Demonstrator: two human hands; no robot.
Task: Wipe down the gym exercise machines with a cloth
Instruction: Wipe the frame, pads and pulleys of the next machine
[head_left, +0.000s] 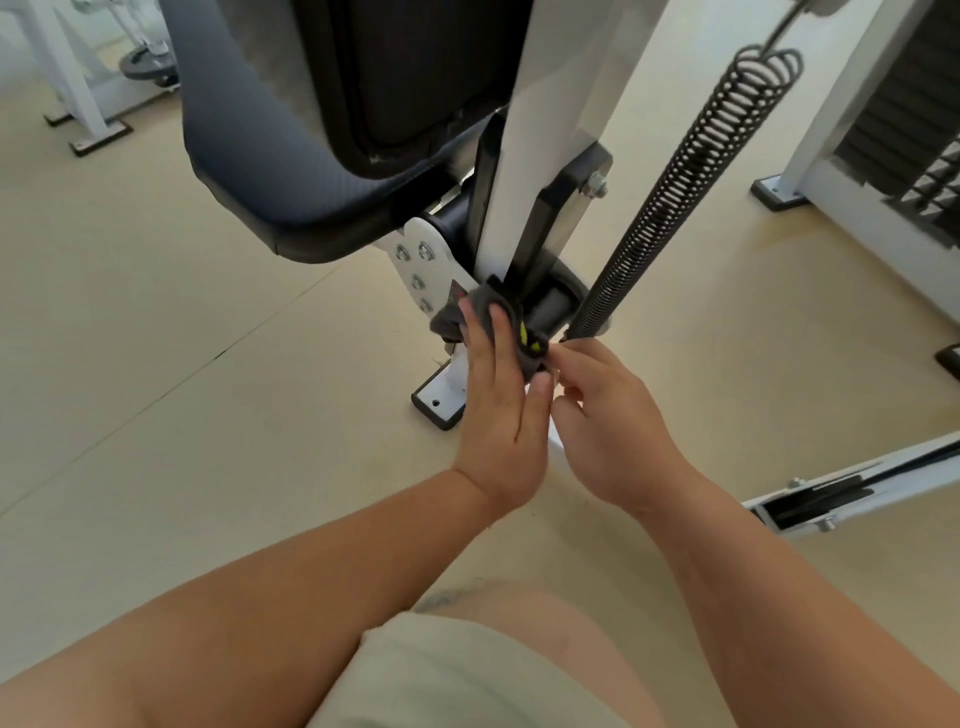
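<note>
A white-framed exercise machine (524, 156) with a dark padded seat (260, 156) fills the upper middle of the head view. A dark grey cloth (493, 304) with yellow marks lies against the base of the white upright, by the black pivot. My left hand (498, 410) presses the cloth onto the frame with extended fingers, the thumb alongside. My right hand (608, 421) pinches the lower right corner of the cloth with curled fingers. A black coil spring (685, 182) runs diagonally down to just above my right hand.
A white foot plate (441, 400) of the machine rests on the beige floor. A weight stack (914, 119) in a white frame stands at the right. A white rail (852, 493) lies low at the right. Another white machine (78, 78) stands far left. My knee is at the bottom.
</note>
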